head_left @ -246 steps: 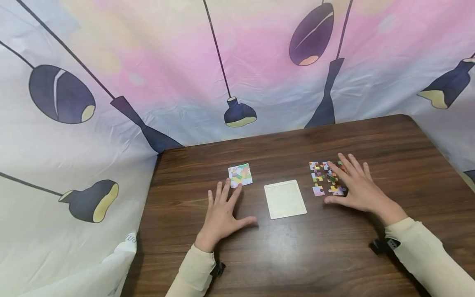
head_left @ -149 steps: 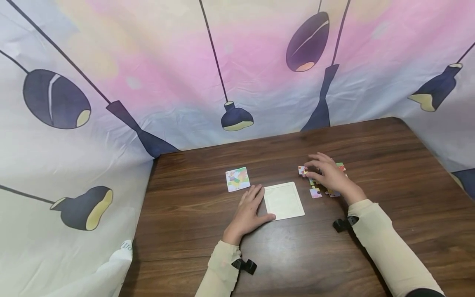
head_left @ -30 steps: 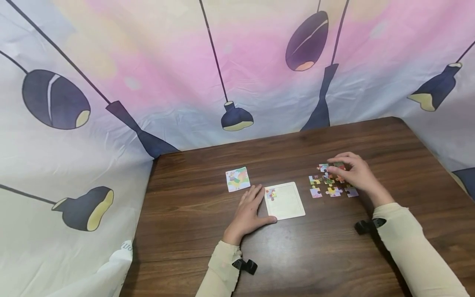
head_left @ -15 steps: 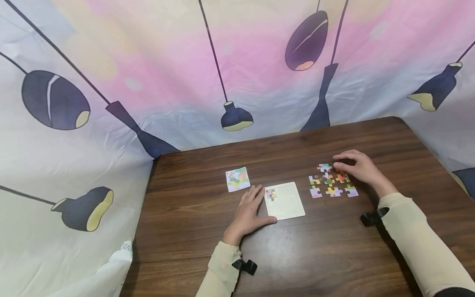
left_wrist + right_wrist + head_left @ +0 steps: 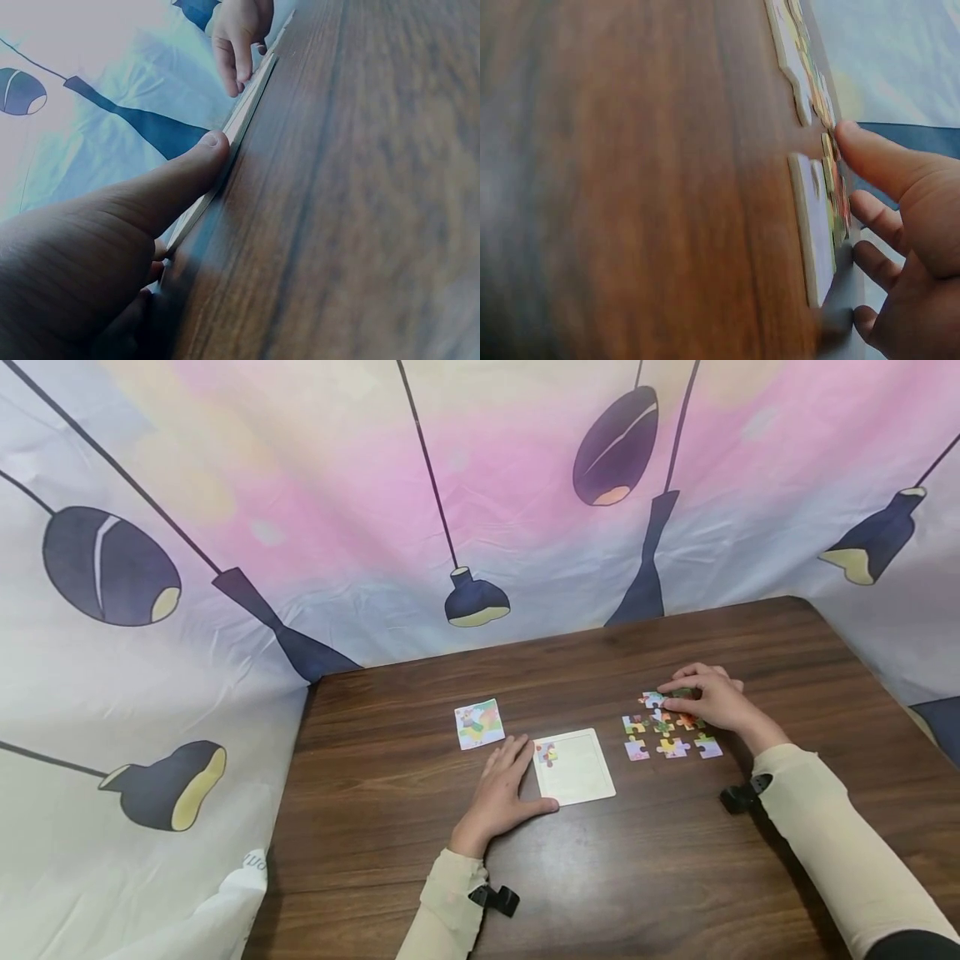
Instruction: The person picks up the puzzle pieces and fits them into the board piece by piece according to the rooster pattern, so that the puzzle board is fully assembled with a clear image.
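A white square tray [image 5: 581, 772] lies on the dark wooden table [image 5: 645, 877], with one colourful puzzle piece [image 5: 547, 752] in its far left corner. My left hand [image 5: 502, 785] rests flat against the tray's left side. In the left wrist view its thumb [image 5: 206, 150] touches the tray's edge [image 5: 251, 101]. Several loose puzzle pieces [image 5: 667, 735] lie right of the tray. My right hand [image 5: 701, 697] curls over their far row and pinches one piece [image 5: 678, 693]. In the right wrist view its thumb [image 5: 874, 157] touches the edge of the pieces [image 5: 814, 225].
A small picture card [image 5: 479, 723] lies left of the tray, just beyond my left fingertips. A printed cloth backdrop [image 5: 450, 510] closes off the far and left sides of the table. The table's right corner [image 5: 817, 606] is rounded.
My right hand has shifted slightly left and closed its fingers on a piece in the far row. The left hand, tray and card have not moved.
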{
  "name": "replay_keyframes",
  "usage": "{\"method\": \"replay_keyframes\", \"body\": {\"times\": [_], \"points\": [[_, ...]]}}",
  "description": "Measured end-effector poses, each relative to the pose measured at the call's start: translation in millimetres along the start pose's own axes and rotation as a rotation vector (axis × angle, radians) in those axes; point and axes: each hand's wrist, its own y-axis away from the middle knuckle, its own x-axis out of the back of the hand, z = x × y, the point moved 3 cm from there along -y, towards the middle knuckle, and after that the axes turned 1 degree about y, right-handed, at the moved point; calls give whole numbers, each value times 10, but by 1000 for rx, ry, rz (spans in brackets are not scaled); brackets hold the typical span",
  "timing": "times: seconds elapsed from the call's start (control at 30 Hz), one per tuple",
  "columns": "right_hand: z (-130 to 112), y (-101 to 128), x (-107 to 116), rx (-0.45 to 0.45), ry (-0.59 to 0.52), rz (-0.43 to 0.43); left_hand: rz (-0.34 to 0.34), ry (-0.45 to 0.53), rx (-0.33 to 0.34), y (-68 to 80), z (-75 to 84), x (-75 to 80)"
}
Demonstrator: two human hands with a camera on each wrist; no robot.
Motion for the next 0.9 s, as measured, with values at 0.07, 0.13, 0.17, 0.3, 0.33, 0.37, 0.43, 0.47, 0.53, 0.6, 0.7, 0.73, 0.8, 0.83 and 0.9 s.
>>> {"method": "replay_keyframes", "body": {"times": [0.07, 0.13, 0.17, 0.3, 0.33, 0.37, 0.43, 0.47, 0.53, 0.6, 0.7, 0.73, 0.8, 0.83, 0.9], "points": [[-3, -9, -3, 12, 12, 15, 2, 3, 0, 5, 1, -5], [-10, -17, 5, 18, 19, 30, 2, -2, -1, 2, 4, -11], [-9, -21, 11, 19, 20, 36, 3, -6, -2, -1, 7, -13], [-21, -27, 33, 8, 37, 23, 3, -11, -11, -19, 15, -13], [-21, -25, 34, 3, 43, 16, 3, -8, -14, -22, 17, -9], [-25, -24, 31, -1, 51, 7, 4, -7, -17, -23, 18, -5], [-33, -22, 14, -10, 63, -13, 5, -6, -20, -19, 14, 4], [-36, -22, 0, -14, 68, -19, 5, -8, -19, -13, 11, 6], [-45, -27, -20, -22, 82, -21, 4, -8, -16, -6, 6, 14], [-54, -36, -31, -30, 91, -15, 2, -11, -12, -8, 3, 19], [-63, -34, -36, -42, 104, -4, -1, -14, -8, -11, -3, 14], [-64, -32, -37, -43, 104, -1, -2, -14, -7, -13, -5, 12], [-63, -28, -37, -43, 106, 1, -2, -16, -4, -13, -5, 8], [-66, -25, -36, -41, 105, 0, -2, -15, -1, -12, -5, 7], [-70, -22, -34, -36, 102, -3, -4, -9, 7, -8, 1, 7]]}}
